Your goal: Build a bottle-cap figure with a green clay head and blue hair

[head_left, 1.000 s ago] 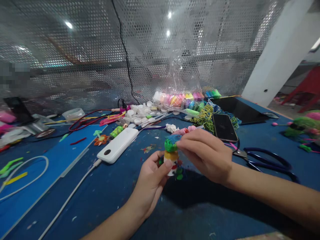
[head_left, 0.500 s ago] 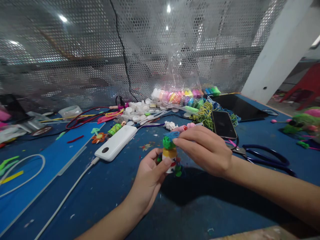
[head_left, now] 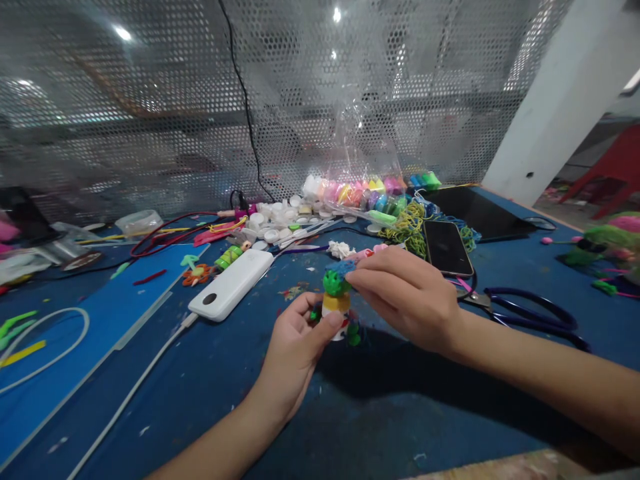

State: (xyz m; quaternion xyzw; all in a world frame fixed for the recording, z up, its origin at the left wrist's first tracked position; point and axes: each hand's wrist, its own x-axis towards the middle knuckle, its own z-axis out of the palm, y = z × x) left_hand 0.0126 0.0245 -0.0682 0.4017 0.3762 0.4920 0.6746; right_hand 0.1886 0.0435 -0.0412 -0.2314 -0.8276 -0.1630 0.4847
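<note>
Perforated metal mesh backs the blue table (head_left: 210,393). Near its middle, my left hand (head_left: 293,350) grips the base of a small clay figure (head_left: 336,303), while my right hand (head_left: 407,293) pinches its green and blue top. A white power bank (head_left: 231,285) lies just left.

Small clay figure (head_left: 336,303), held upright just above the blue worktop (head_left: 210,393). Round green head at the top, a flat blue piece on the head, a yellow band below it, and a white base with red marks. Small green lumps sit at its foot.
</note>
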